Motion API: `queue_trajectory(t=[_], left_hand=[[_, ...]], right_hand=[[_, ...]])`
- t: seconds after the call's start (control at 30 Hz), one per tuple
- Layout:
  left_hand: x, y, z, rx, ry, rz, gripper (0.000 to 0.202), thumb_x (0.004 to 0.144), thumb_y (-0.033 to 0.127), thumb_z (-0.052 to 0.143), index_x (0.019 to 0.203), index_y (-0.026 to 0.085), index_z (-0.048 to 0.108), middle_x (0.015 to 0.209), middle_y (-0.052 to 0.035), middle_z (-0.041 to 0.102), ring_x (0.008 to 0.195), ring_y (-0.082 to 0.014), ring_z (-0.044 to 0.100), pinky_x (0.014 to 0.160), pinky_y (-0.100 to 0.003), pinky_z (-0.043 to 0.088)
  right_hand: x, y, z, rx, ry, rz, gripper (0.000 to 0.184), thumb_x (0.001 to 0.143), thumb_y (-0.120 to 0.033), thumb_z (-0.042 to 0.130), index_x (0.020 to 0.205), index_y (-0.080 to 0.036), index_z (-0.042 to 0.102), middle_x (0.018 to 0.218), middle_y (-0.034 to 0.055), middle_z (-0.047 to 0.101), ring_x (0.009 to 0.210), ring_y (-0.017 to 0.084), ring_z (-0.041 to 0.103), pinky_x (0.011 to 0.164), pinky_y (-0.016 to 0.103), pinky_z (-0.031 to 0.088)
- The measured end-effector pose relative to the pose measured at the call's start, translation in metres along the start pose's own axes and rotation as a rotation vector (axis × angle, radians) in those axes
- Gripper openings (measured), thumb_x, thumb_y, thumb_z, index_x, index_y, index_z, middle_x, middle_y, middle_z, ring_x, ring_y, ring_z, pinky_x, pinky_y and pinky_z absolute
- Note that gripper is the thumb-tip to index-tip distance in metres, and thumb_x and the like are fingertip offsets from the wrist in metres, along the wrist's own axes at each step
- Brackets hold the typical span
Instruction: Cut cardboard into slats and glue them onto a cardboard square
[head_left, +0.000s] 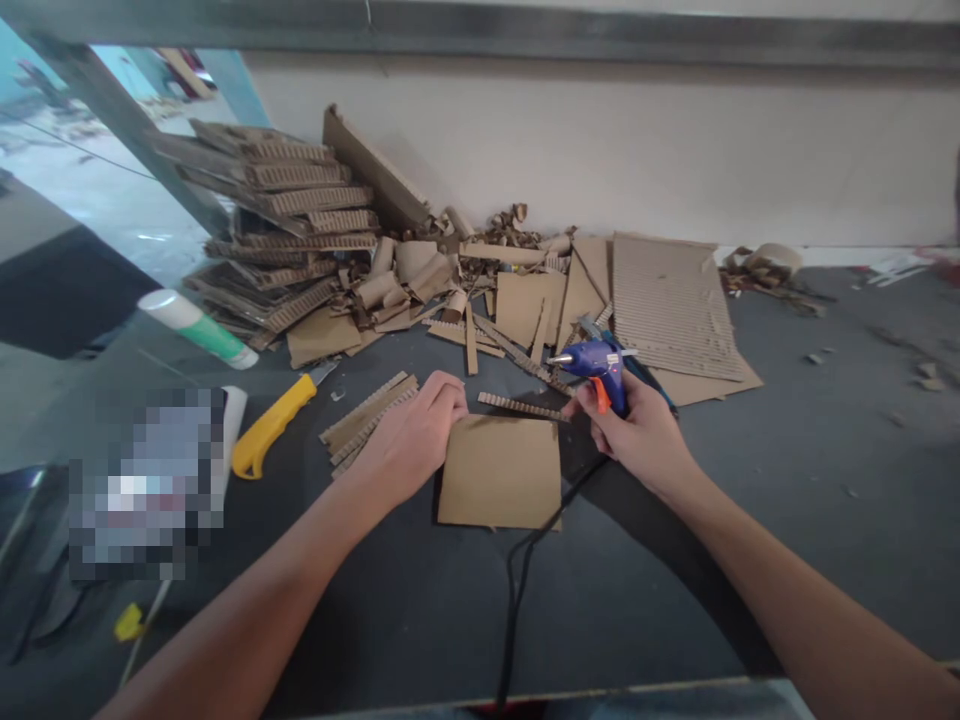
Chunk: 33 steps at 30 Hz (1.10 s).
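My right hand point(637, 435) grips a blue glue gun point(596, 368) with an orange trigger, its nozzle pointing left, above the table. Its black cord point(525, 560) runs down toward me. My left hand point(416, 435) is curled, knuckles down, pressing on the left edge of a flat square cardboard piece point(501, 472) lying on the dark table. A thin corrugated strip point(521, 406) lies along the top edge of that piece, just left of the gun's nozzle. More cut strips point(367, 418) lie stacked beside my left hand.
A yellow utility knife point(274, 425) lies to the left. A white and green tube point(199, 327) lies beyond it. Stacked corrugated board point(277, 230), rolled scraps point(405, 275) and a large corrugated sheet point(671, 300) crowd the back by the wall. A blurred-out item point(146, 480) sits at left.
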<state>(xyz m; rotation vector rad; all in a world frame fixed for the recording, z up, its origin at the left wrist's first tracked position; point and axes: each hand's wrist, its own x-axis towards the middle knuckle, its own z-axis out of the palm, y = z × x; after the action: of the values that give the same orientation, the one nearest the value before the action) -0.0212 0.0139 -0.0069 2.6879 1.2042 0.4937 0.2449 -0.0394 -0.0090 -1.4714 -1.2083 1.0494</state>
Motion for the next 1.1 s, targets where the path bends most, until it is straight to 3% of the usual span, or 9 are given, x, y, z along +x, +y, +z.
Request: queue_trajectory(t=[0.1, 0.23, 0.3, 0.47, 0.63, 0.77, 0.87, 0.97, 1.1], left_hand=[[0.0, -0.001, -0.001, -0.067, 0.055, -0.074, 0.018, 0.102, 0.022, 0.037, 0.089, 0.02, 0.048, 0.107, -0.0065, 0.057, 0.089, -0.0184, 0.061, 0.07, -0.031, 0.048], [0.001, -0.002, -0.003, -0.13, 0.158, -0.156, 0.015, 0.1, 0.019, 0.037, 0.088, 0.021, 0.046, 0.093, -0.0051, 0.059, 0.084, -0.0189, 0.059, 0.071, -0.032, 0.047], [0.001, -0.002, -0.004, -0.139, 0.18, -0.211, 0.014, 0.099, 0.019, 0.039, 0.087, 0.021, 0.046, 0.083, -0.0034, 0.06, 0.076, -0.0189, 0.059, 0.066, -0.031, 0.046], [-0.001, 0.0, -0.005, -0.062, 0.198, -0.184, 0.011, 0.098, 0.022, 0.041, 0.093, 0.022, 0.051, 0.08, -0.0019, 0.066, 0.071, -0.0186, 0.063, 0.058, -0.028, 0.043], [-0.002, 0.004, -0.008, 0.025, 0.293, -0.118, 0.013, 0.102, 0.026, 0.041, 0.096, 0.022, 0.052, 0.093, -0.0033, 0.074, 0.082, -0.02, 0.07, 0.067, -0.029, 0.048], [-0.002, 0.002, -0.01, 0.012, 0.301, -0.201, 0.013, 0.102, 0.027, 0.041, 0.096, 0.022, 0.052, 0.091, -0.0036, 0.074, 0.079, -0.0198, 0.07, 0.065, -0.029, 0.048], [-0.002, -0.002, -0.012, -0.099, 0.359, -0.323, 0.016, 0.103, 0.028, 0.038, 0.095, 0.022, 0.051, 0.082, -0.0025, 0.071, 0.071, -0.017, 0.069, 0.063, -0.028, 0.049], [-0.001, -0.007, -0.013, -0.272, 0.538, -0.426, 0.02, 0.104, 0.035, 0.034, 0.092, 0.023, 0.045, 0.075, -0.0004, 0.065, 0.06, -0.0129, 0.063, 0.057, -0.026, 0.051], [0.0, -0.006, -0.012, -0.478, 0.646, -0.418, 0.017, 0.104, 0.039, 0.038, 0.096, 0.024, 0.042, 0.075, 0.0017, 0.061, 0.055, -0.0105, 0.058, 0.051, -0.023, 0.051]], right_hand=[[-0.003, -0.003, 0.0, -0.015, -0.032, 0.011, 0.046, 0.081, -0.06, 0.068, 0.099, -0.02, 0.053, 0.084, 0.0044, 0.071, 0.042, 0.008, 0.048, 0.037, 0.022, 0.037], [-0.01, -0.006, 0.004, -0.06, -0.104, 0.099, 0.045, 0.078, -0.058, 0.073, 0.091, -0.022, 0.05, 0.05, -0.0063, 0.055, 0.038, 0.01, 0.046, 0.035, 0.021, 0.032], [-0.014, -0.009, 0.007, -0.049, -0.149, 0.141, 0.046, 0.077, -0.058, 0.074, 0.088, -0.022, 0.048, 0.043, -0.009, 0.048, 0.034, 0.009, 0.042, 0.035, 0.021, 0.029], [-0.016, -0.012, 0.013, -0.045, -0.112, 0.17, 0.046, 0.073, -0.052, 0.079, 0.088, -0.022, 0.048, 0.046, -0.0092, 0.049, 0.035, 0.008, 0.042, 0.035, 0.021, 0.029], [-0.015, -0.01, 0.011, -0.04, -0.107, 0.168, 0.043, 0.073, -0.048, 0.079, 0.092, -0.021, 0.051, 0.054, -0.009, 0.049, 0.039, 0.008, 0.044, 0.037, 0.022, 0.034], [-0.015, -0.011, 0.01, -0.105, -0.124, 0.144, 0.042, 0.074, -0.047, 0.078, 0.096, -0.021, 0.054, 0.056, -0.0086, 0.047, 0.04, 0.008, 0.042, 0.038, 0.023, 0.034], [-0.015, -0.012, 0.01, -0.149, -0.125, 0.119, 0.042, 0.074, -0.047, 0.077, 0.098, -0.02, 0.056, 0.057, -0.0077, 0.048, 0.042, 0.009, 0.042, 0.04, 0.024, 0.035], [-0.014, -0.012, 0.008, -0.192, -0.133, 0.087, 0.041, 0.075, -0.047, 0.075, 0.1, -0.019, 0.058, 0.06, -0.0054, 0.052, 0.045, 0.01, 0.044, 0.043, 0.026, 0.036], [-0.013, -0.012, 0.007, -0.211, -0.141, 0.067, 0.04, 0.076, -0.045, 0.074, 0.102, -0.018, 0.06, 0.062, -0.0035, 0.055, 0.048, 0.012, 0.047, 0.046, 0.027, 0.038]])
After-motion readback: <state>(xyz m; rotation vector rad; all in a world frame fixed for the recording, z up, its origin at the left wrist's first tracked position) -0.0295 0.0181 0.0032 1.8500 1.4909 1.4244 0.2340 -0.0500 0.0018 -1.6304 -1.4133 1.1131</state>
